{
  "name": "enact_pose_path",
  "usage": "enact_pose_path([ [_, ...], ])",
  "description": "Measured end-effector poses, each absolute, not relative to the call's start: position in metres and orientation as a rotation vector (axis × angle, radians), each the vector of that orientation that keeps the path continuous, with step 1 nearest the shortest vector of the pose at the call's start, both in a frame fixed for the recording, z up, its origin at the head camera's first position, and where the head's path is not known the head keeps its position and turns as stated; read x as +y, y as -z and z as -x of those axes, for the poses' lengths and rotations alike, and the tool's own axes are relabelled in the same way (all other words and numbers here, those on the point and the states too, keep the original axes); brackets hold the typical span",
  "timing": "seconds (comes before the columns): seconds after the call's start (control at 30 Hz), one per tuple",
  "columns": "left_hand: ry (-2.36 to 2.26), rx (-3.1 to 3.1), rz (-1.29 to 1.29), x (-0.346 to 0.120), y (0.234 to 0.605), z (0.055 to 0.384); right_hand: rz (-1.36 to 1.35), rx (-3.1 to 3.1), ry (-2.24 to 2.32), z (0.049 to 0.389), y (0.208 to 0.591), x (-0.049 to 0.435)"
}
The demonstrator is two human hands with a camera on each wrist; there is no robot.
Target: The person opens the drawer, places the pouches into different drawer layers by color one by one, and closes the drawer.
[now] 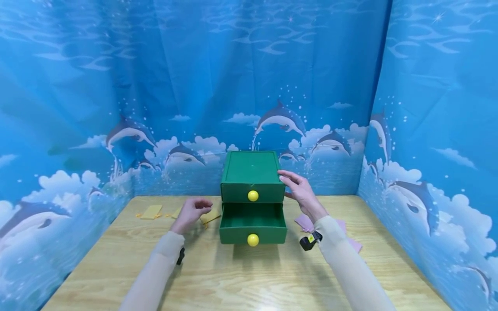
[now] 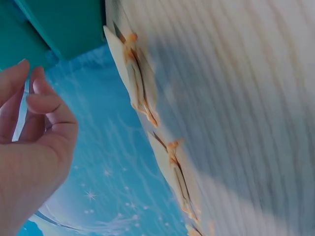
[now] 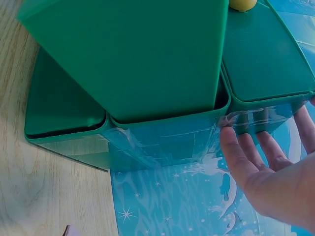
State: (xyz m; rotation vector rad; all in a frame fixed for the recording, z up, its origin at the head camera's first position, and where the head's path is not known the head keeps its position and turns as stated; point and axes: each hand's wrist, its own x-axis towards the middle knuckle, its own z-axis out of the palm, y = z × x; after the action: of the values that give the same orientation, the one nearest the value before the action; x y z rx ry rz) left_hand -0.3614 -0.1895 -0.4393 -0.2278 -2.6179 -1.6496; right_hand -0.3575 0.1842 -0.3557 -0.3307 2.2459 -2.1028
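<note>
A green drawer cabinet with yellow knobs stands on the table. Its top drawer is closed, while the drawer below is pulled out and shows a bare inside. My right hand rests its fingers against the right side of the cabinet's top tier; in the right wrist view those fingers lie along the green wall. Left of the cabinet, my left hand hovers with loosely bent fingers and nothing in them. Close to it lies a yellow pouch with an orange drawstring.
Another yellow pouch lies farther left, and one more is partly hidden by my left hand. Pink pouches lie right of the cabinet, partly under my right forearm. A blue dolphin-print curtain encloses the wooden table.
</note>
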Motion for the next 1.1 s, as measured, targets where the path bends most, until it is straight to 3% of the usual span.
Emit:
enact_pose_path([
  [0.47,1.625,-2.698,0.166,-0.209,0.448,0.381,0.307,2.235,2.109,0.358,0.354,0.186],
  [1.1,1.496,-2.973,0.146,-0.218,0.462,0.384,0.323,2.245,2.103,0.356,0.354,0.183],
])
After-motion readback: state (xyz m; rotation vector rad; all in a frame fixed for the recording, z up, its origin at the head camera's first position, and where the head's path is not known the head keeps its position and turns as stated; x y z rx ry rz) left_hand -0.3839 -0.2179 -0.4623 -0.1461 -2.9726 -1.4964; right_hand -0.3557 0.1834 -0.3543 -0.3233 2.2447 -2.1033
